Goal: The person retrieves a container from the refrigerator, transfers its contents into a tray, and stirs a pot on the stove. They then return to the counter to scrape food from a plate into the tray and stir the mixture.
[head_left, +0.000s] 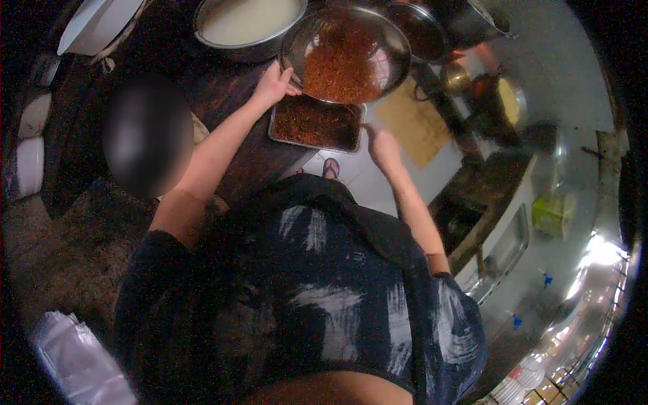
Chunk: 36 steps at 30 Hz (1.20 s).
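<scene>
A large round metal bowl (344, 64) holds reddish-brown crumbly food and tilts toward me over a rectangular metal tray (271, 128), which contains darker food of a similar kind. My left hand (275, 84) grips the bowl at its lower left rim. To the right of the tray, my right hand (385, 148) is closed round the handle of a utensil that reaches toward the tray and bowl. The utensil's far end is hard to make out.
A round pan of pale contents (250, 20) stands beyond the bowl. More pans (415, 30) are at its right. A brown board (413, 121) lies right of the tray. Another person's blurred head (148, 135) is at the left. A sink (503, 253) is at the right.
</scene>
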Available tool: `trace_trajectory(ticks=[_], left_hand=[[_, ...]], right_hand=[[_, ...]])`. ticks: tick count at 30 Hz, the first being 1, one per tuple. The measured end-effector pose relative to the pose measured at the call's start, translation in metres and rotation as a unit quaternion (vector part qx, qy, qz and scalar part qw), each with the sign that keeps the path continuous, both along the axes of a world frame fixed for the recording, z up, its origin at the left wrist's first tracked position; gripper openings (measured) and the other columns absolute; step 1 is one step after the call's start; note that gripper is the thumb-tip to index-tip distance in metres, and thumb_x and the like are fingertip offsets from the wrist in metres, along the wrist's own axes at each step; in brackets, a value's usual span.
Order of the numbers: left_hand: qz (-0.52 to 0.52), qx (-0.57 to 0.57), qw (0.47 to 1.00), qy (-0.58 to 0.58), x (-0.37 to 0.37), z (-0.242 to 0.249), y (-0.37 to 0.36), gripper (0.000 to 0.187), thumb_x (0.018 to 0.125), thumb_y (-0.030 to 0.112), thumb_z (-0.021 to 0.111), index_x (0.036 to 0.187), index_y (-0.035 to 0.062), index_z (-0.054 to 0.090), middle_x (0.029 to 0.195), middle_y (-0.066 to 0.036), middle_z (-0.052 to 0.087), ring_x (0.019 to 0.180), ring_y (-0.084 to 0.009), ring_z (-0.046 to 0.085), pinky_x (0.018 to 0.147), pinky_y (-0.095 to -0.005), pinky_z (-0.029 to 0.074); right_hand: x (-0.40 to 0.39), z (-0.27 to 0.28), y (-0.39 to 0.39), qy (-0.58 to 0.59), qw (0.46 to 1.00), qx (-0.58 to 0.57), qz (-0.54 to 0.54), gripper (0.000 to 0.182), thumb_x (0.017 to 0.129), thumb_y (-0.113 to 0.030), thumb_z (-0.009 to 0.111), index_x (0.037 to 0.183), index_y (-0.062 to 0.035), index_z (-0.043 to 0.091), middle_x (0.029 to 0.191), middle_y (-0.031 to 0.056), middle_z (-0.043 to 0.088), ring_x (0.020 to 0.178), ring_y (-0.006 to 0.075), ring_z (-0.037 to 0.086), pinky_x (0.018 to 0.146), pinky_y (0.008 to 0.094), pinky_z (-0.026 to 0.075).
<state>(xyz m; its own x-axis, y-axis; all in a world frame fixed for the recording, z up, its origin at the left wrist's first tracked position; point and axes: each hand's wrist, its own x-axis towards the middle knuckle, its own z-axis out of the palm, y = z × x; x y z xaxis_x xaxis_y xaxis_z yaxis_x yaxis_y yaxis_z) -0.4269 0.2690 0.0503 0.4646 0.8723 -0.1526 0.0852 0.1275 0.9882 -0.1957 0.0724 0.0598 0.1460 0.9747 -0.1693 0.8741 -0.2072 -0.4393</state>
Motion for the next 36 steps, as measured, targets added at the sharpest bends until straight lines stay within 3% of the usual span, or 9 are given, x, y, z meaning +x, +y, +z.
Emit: trace_trajectory(ticks=[4, 6, 14, 16, 19, 23, 24, 33, 36], left_hand=[[0.002, -0.002, 1.000, 0.004, 0.001, 0.000, 0.001, 0.022, 0.090, 0.013, 0.040, 0.102, -0.0044, 0.035, 0.087, -0.019, 0.055, 0.062, -0.0276, 0.064, 0.050, -0.0299, 0.054], [-0.003, 0.005, 1.000, -0.005, 0.002, -0.002, 0.001, 0.022, 0.090, 0.013, 0.040, 0.103, -0.0039, 0.035, 0.086, -0.018, 0.055, 0.062, -0.0270, 0.064, 0.050, -0.0299, 0.054], [0.000, -0.009, 1.000, 0.001, 0.001, 0.002, -0.003, 0.021, 0.090, 0.013, 0.039, 0.105, -0.0016, 0.035, 0.086, -0.018, 0.055, 0.060, -0.0261, 0.063, 0.049, -0.0292, 0.052], [0.001, -0.008, 1.000, -0.007, 0.000, 0.004, -0.004, 0.021, 0.090, 0.013, 0.039, 0.105, -0.0015, 0.035, 0.086, -0.018, 0.055, 0.061, -0.0261, 0.063, 0.050, -0.0293, 0.052], [0.002, -0.020, 1.000, 0.008, -0.001, 0.003, -0.003, 0.021, 0.090, 0.012, 0.039, 0.106, -0.0011, 0.034, 0.087, -0.018, 0.055, 0.061, -0.0264, 0.063, 0.050, -0.0298, 0.053], [-0.008, -0.013, 1.000, 0.000, -0.002, -0.004, 0.002, 0.023, 0.091, 0.014, 0.038, 0.109, 0.0017, 0.030, 0.089, -0.018, 0.056, 0.062, -0.0283, 0.063, 0.051, -0.0310, 0.054], [-0.003, -0.017, 1.000, -0.002, -0.002, -0.003, 0.001, 0.023, 0.091, 0.014, 0.038, 0.110, 0.0021, 0.030, 0.089, -0.018, 0.056, 0.062, -0.0284, 0.063, 0.052, -0.0311, 0.054], [0.008, -0.026, 0.998, 0.057, -0.009, -0.012, 0.000, 0.023, 0.090, 0.014, 0.039, 0.106, -0.0027, 0.033, 0.089, -0.020, 0.055, 0.061, -0.0262, 0.064, 0.049, -0.0296, 0.053], [0.021, 0.005, 0.999, 0.041, -0.012, -0.010, -0.010, 0.023, 0.090, 0.014, 0.040, 0.103, -0.0036, 0.033, 0.085, -0.019, 0.056, 0.062, -0.0256, 0.064, 0.049, -0.0299, 0.053]], right_hand=[[-0.018, -0.055, -0.004, 0.035, 0.997, -0.012, -0.071, 0.030, 0.080, -0.008, 0.041, 0.107, -0.0072, 0.055, 0.091, 0.0239, 0.058, 0.083, 0.0386, 0.057, 0.073, 0.0461, 0.045], [-0.042, -0.037, -0.001, 0.053, 0.997, -0.014, -0.062, 0.033, 0.077, -0.003, 0.042, 0.108, -0.0018, 0.054, 0.089, 0.0255, 0.058, 0.084, 0.0398, 0.056, 0.073, 0.0448, 0.045], [-0.077, -0.019, -0.001, 0.045, 0.995, 0.090, -0.005, 0.038, 0.073, 0.001, 0.044, 0.109, -0.0053, 0.052, 0.088, 0.0233, 0.059, 0.079, 0.0377, 0.059, 0.070, 0.0449, 0.048], [-0.086, -0.011, -0.003, 0.120, 0.993, -0.019, -0.012, 0.038, 0.072, 0.001, 0.044, 0.108, -0.0061, 0.054, 0.083, 0.0233, 0.060, 0.077, 0.0372, 0.059, 0.069, 0.0457, 0.048], [-0.086, -0.036, -0.010, 0.098, 0.994, -0.009, 0.041, 0.026, 0.077, -0.003, 0.044, 0.100, -0.0028, 0.056, 0.068, 0.0212, 0.059, 0.069, 0.0378, 0.060, 0.062, 0.0436, 0.047], [-0.069, -0.059, -0.014, 0.150, 0.986, -0.061, -0.045, 0.021, 0.079, -0.007, 0.044, 0.095, -0.0041, 0.057, 0.070, 0.0231, 0.058, 0.071, 0.0389, 0.059, 0.062, 0.0444, 0.047], [-0.064, -0.064, -0.013, 0.086, 0.995, -0.048, -0.026, 0.027, 0.076, -0.004, 0.043, 0.100, -0.0067, 0.057, 0.074, 0.0230, 0.059, 0.073, 0.0385, 0.059, 0.064, 0.0454, 0.047], [-0.042, 0.036, -0.022, 0.026, 0.999, 0.014, 0.042, 0.035, 0.074, -0.001, 0.045, 0.106, -0.0058, 0.055, 0.088, 0.0249, 0.058, 0.083, 0.0375, 0.058, 0.071, 0.0447, 0.047], [-0.037, 0.078, -0.006, 0.027, 0.995, 0.087, 0.039, 0.036, 0.077, -0.002, 0.047, 0.110, -0.0149, 0.056, 0.094, 0.0187, 0.059, 0.082, 0.0351, 0.058, 0.070, 0.0424, 0.047]])
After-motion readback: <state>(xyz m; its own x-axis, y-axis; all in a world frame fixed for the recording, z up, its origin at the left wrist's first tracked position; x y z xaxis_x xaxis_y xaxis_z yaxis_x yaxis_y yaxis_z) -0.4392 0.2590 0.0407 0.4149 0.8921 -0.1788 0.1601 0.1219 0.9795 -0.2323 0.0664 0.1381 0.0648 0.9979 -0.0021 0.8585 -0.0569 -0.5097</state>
